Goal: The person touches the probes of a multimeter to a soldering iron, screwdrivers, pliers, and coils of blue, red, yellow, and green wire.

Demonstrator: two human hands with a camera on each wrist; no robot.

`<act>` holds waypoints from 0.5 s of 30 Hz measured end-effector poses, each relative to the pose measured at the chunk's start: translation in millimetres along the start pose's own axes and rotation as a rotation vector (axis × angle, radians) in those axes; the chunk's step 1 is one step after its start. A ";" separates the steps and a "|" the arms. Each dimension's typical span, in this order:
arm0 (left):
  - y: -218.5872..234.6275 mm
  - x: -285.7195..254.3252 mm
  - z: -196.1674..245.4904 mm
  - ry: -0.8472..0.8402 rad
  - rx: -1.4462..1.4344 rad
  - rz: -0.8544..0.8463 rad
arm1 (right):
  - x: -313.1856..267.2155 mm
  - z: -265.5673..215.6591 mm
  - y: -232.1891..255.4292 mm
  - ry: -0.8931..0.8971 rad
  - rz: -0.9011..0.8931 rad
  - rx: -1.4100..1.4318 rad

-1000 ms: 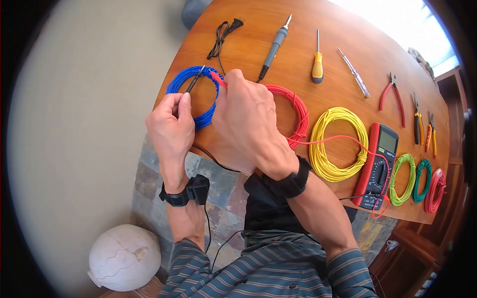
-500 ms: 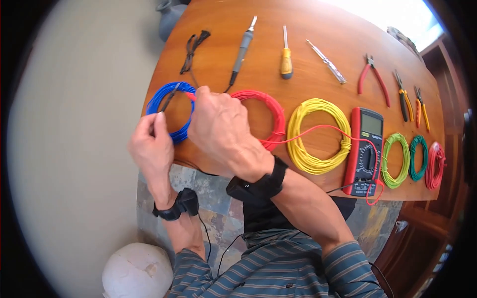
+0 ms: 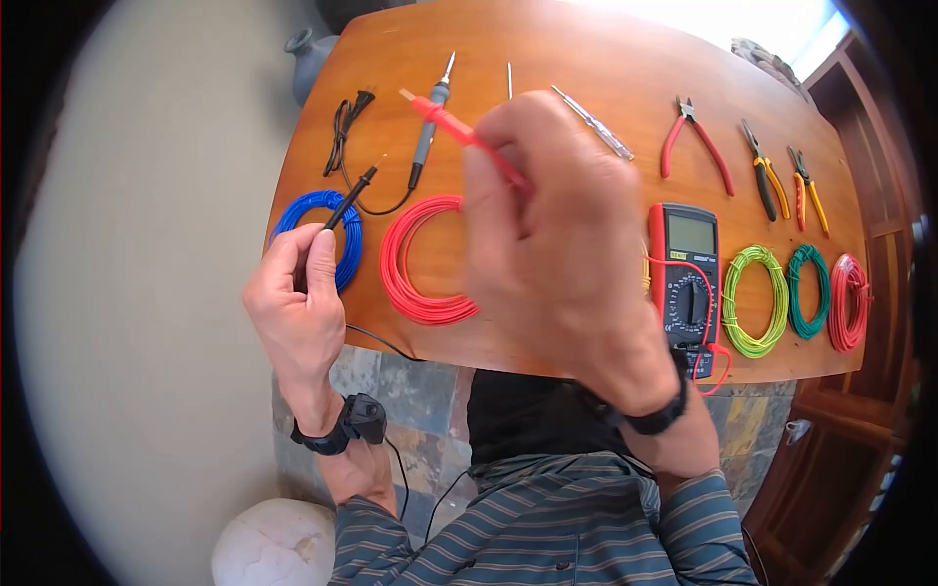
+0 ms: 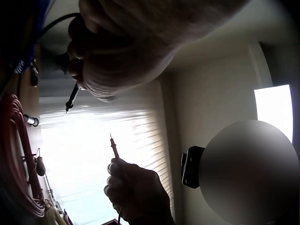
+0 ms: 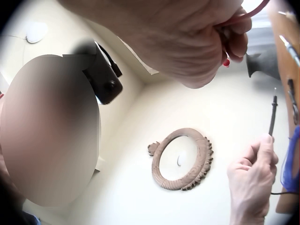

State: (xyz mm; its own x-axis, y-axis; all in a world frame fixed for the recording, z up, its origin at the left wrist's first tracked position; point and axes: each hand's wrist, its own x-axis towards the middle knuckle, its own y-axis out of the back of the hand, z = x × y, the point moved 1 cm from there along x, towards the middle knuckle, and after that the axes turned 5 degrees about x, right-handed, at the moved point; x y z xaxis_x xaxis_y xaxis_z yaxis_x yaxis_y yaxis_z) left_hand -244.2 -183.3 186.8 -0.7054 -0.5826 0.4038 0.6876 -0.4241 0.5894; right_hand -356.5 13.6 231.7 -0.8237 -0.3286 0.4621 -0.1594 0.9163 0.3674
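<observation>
My left hand (image 3: 298, 293) pinches the black probe (image 3: 350, 198) between thumb and fingers, its tip pointing up and away, above the blue wire coil (image 3: 349, 256). My right hand (image 3: 572, 239) grips the red probe (image 3: 451, 125), raised over the table and hiding most of the yellow coil. The two probe tips are apart. In the left wrist view the red probe (image 4: 114, 147) stands upright in the right hand (image 4: 138, 190). The multimeter (image 3: 688, 283) lies to the right, with a red lead across its face.
On the table (image 3: 576, 342) lie a red coil (image 3: 399, 278), soldering iron (image 3: 427, 137), tester screwdriver (image 3: 596, 122), red-handled cutters (image 3: 694, 146), two pliers, and light green (image 3: 733, 303), dark green and pink coils at the right. A white round pot (image 3: 274, 547) stands on the floor at lower left.
My right hand has moved right and up with the red probe, away from the black one. My left hand still holds the black probe. The head view has shifted.
</observation>
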 end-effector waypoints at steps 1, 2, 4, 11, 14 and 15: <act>-1.9 1.2 4.4 -0.041 0.017 -0.026 | 3.5 4.0 12.9 0.071 0.050 0.008; -4.5 1.8 7.9 -0.081 0.033 -0.053 | 6.4 7.3 24.3 0.142 0.100 0.015; -11.3 4.8 7.8 -0.149 0.033 -0.056 | 10.4 11.8 42.0 0.107 0.104 0.026; -16.3 -5.7 41.6 -0.112 -0.013 -0.206 | -5.2 9.3 85.4 0.086 0.089 -0.132; -30.0 -24.8 75.1 -0.082 -0.103 -0.220 | -27.0 4.3 89.9 -0.031 0.050 0.024; -36.9 -34.0 84.8 -0.045 -0.146 -0.192 | -35.4 3.2 88.5 -0.081 0.032 0.087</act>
State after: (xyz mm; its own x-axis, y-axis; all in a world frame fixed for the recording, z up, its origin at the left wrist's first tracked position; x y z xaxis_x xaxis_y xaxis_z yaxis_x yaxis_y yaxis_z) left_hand -260.2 -89.1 210.6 -0.8304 -0.4517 0.3262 0.5552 -0.6217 0.5524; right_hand -343.2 107.1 245.3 -0.8697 -0.2823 0.4049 -0.1759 0.9437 0.2800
